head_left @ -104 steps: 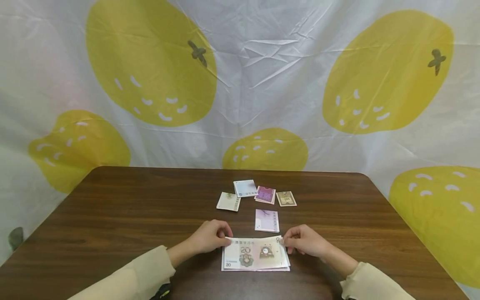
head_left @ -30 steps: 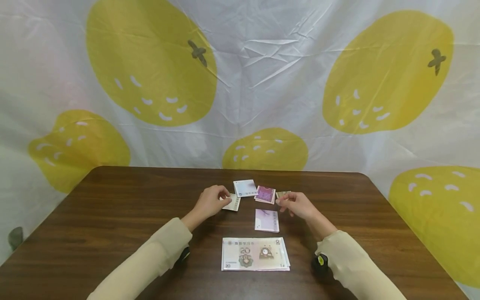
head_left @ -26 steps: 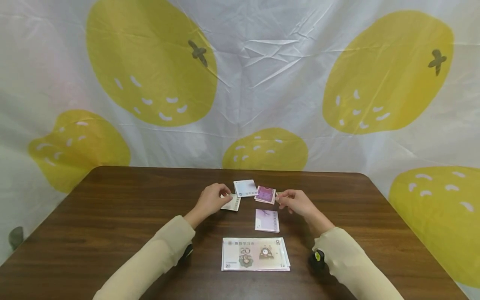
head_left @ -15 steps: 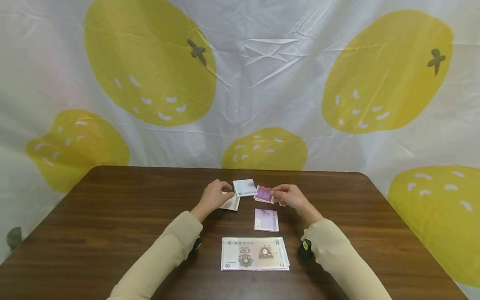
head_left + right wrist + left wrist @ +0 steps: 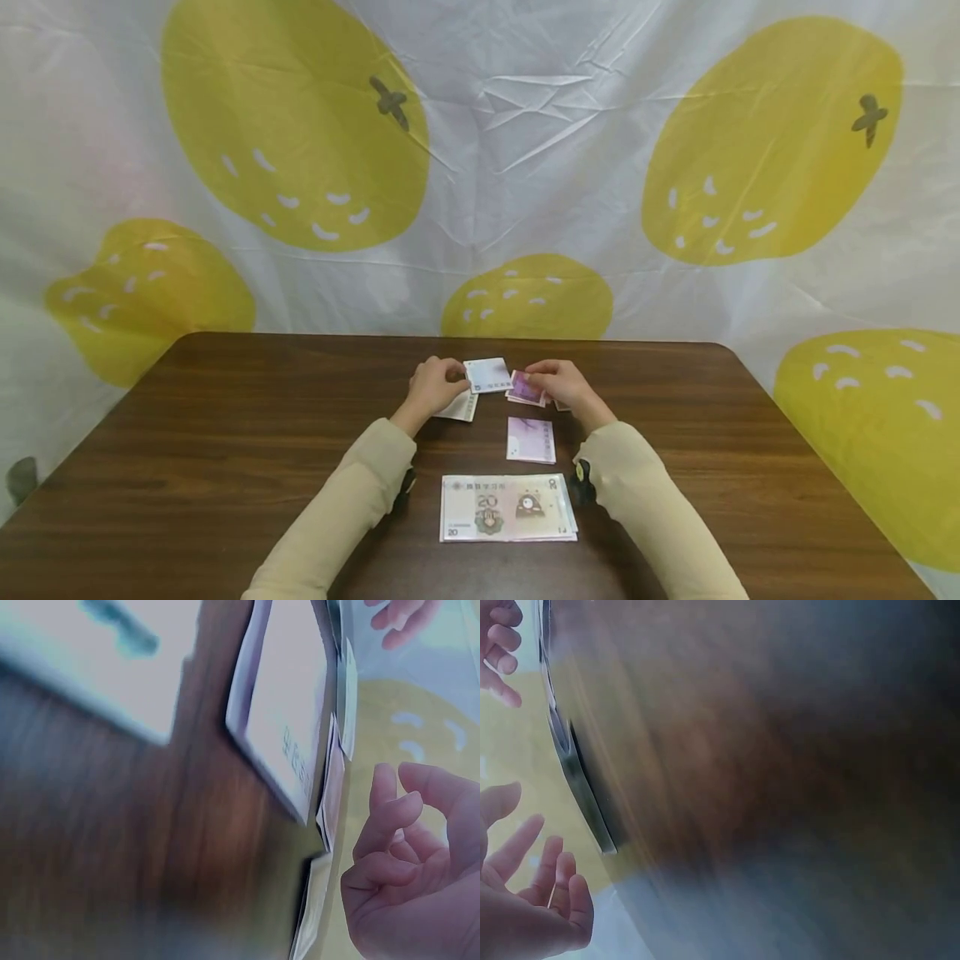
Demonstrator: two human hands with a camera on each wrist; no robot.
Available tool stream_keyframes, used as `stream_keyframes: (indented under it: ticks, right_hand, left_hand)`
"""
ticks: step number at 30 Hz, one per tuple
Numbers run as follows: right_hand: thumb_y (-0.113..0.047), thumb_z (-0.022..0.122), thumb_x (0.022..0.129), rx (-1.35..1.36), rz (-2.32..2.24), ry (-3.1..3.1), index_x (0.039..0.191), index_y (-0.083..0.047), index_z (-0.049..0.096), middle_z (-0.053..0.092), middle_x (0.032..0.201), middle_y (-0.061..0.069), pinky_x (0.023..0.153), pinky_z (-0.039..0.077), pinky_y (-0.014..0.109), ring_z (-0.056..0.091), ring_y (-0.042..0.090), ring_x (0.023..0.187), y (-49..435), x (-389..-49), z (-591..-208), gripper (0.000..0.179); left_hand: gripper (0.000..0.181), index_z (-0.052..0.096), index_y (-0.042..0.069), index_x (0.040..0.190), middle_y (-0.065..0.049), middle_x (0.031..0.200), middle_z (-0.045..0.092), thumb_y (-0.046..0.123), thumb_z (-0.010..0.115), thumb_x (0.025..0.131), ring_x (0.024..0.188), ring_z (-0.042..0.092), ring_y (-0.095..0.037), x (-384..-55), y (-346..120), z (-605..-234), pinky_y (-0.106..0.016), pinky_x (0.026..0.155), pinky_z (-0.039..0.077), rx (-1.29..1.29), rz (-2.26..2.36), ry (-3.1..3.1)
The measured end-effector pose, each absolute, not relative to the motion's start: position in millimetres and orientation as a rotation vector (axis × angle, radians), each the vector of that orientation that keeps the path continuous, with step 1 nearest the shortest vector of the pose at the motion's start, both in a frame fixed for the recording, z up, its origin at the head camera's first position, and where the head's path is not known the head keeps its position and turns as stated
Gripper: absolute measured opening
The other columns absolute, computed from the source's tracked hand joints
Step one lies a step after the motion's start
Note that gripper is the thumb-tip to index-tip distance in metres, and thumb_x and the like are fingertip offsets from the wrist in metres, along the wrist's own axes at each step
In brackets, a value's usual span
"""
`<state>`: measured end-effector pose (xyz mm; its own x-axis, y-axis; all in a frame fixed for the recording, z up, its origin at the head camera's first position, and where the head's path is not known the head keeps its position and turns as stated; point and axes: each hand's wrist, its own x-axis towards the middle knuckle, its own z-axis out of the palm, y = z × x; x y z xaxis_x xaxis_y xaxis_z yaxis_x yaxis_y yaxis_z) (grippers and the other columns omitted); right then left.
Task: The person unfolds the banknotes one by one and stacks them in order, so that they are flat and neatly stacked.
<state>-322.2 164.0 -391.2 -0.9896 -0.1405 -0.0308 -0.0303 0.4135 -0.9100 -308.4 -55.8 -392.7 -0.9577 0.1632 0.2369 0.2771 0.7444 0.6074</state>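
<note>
In the head view my left hand (image 5: 435,385) hovers at the left of a pale blue folded banknote (image 5: 487,375), over a whitish folded banknote (image 5: 461,408). Its fingers are loosely bent and apart in the left wrist view, with nothing between them. My right hand (image 5: 561,383) is over the right side of a magenta folded banknote (image 5: 527,390), mostly hiding a brown folded banknote (image 5: 562,406). The right wrist view shows its fingers relaxed, thumb and forefinger near each other, holding nothing. Nearer lies a lilac folded banknote (image 5: 531,439).
A small stack of flat banknotes (image 5: 508,508), a 20 on top, lies at the front of the brown wooden table (image 5: 262,433). A white curtain (image 5: 510,175) printed with yellow fruit hangs behind the table's far edge.
From the flat stack, both hands have gone forward to the folded banknotes. Lately the right hand has shifted left from the brown banknote to the magenta one; the left has edged toward the pale blue one.
</note>
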Motion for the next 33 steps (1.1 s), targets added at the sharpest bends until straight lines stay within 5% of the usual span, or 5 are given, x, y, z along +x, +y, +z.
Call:
stream_keyframes:
  ticks: [6,23,33]
  right_hand:
    - [-0.005,0.055,0.084,-0.151,-1.647,2.561,0.105,0.011,0.056,0.060,0.070,0.009,0.049,0.041,0.023,0.054,0.011,0.057,153.6,-328.3,-395.7,0.027]
    - [-0.003,0.059,0.078,-0.090,-1.572,2.592,0.107,0.008,0.055,0.063,0.068,0.012,0.047,0.042,0.021,0.054,0.012,0.051,139.0,-335.5,-399.2,0.031]
    - [-0.011,0.067,0.075,-0.198,-1.685,2.488,0.109,0.003,0.052,0.061,0.074,0.015,0.048,0.047,0.030,0.061,0.022,0.061,161.4,-436.5,-512.4,0.040]
  left_hand:
    - [0.024,0.065,0.011,0.099,-0.006,0.092,0.054,0.025,0.063,0.079,0.090,0.048,-0.027,-308.7,-51.7,-391.5,-0.043,0.071,0.036,-0.267,-0.955,-2.813]
    - [0.030,0.063,0.013,0.102,-0.008,0.101,0.052,0.031,0.064,0.077,0.096,0.045,-0.030,-314.0,-37.1,-386.2,-0.043,0.074,0.033,-0.167,-0.728,-2.975]
    - [0.022,0.062,0.013,0.090,-0.009,0.098,0.050,0.031,0.065,0.077,0.095,0.044,-0.030,-313.9,-35.6,-387.4,-0.045,0.076,0.031,-0.068,-0.727,-2.998]
